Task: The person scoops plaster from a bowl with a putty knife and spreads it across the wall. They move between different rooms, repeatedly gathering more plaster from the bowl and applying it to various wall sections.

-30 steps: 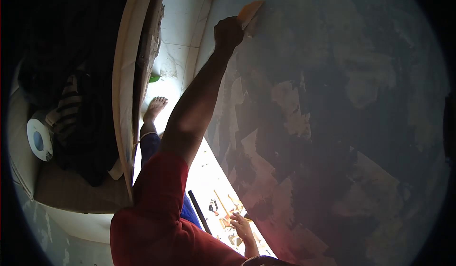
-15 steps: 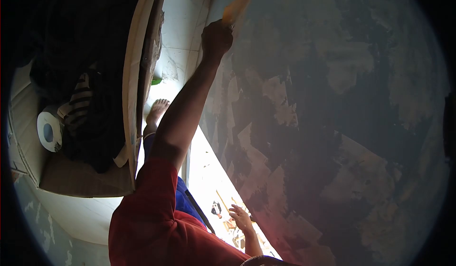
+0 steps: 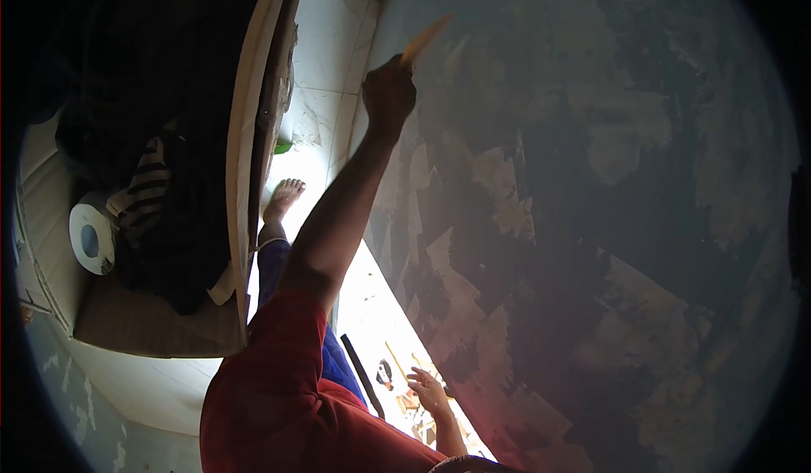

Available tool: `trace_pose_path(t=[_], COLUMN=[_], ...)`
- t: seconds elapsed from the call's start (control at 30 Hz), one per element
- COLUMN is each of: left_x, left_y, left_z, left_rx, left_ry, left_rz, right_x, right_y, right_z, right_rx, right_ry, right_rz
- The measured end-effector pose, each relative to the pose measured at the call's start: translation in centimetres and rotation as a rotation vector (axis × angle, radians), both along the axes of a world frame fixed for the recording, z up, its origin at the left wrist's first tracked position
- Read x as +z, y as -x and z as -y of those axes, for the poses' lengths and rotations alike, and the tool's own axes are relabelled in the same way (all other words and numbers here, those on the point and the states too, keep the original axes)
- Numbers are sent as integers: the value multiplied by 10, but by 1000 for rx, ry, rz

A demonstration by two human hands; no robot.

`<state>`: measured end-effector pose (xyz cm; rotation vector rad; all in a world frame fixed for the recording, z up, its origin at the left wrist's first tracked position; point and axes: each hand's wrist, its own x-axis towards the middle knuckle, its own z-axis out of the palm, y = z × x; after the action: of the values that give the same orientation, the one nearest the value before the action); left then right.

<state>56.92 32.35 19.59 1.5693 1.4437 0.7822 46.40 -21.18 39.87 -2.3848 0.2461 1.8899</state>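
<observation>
Scraper blade (image 3: 425, 40): thin, yellow-orange, seen nearly edge-on; set against the wall (image 3: 608, 220) near its upper left, by the corner where wall meets floor tiles (image 3: 325, 59).

Left hand (image 3: 389, 93): clenched around the blade's lower end, arm stretched out full length from a red sleeve (image 3: 270, 380).

Right hand (image 3: 429, 391): low in the frame, fingers spread and loose, grasping nothing; just beside the wall's lower edge, above small items on the bright floor, too blurred to identify.

Wall: blue-grey, mottled with dark patches and paler angular patches.

Bare foot (image 3: 281, 198): planted on the white tiles, blue trouser leg (image 3: 272, 258) below it.

Dark rod (image 3: 361, 376): lies on the floor near the right hand.

Mattress edge (image 3: 245, 160): cream, runs along the left; dark cloth and a striped fabric (image 3: 148, 187) lie beyond it.

Tape roll (image 3: 90, 238): white, far left, beside the striped fabric.
</observation>
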Motion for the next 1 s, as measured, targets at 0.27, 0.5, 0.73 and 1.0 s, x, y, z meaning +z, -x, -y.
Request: trace_pose_path(t=[0.27, 0.5, 0.73, 1.0], left_x=[-17, 25, -50, -153], left_y=[-20, 56, 39, -47], left_z=[-6, 66, 54, -7], left_rx=[-289, -459, -6, -1], left_ry=[-52, 67, 123, 33], left_rz=[-137, 378, 190, 8], right_x=[8, -11, -20, -54], right_y=[15, 15, -1, 47], right_z=[49, 21, 25, 106], right_rx=[-162, 102, -27, 16], right_ry=[111, 122, -39, 90], right_rz=[69, -100, -4, -10])
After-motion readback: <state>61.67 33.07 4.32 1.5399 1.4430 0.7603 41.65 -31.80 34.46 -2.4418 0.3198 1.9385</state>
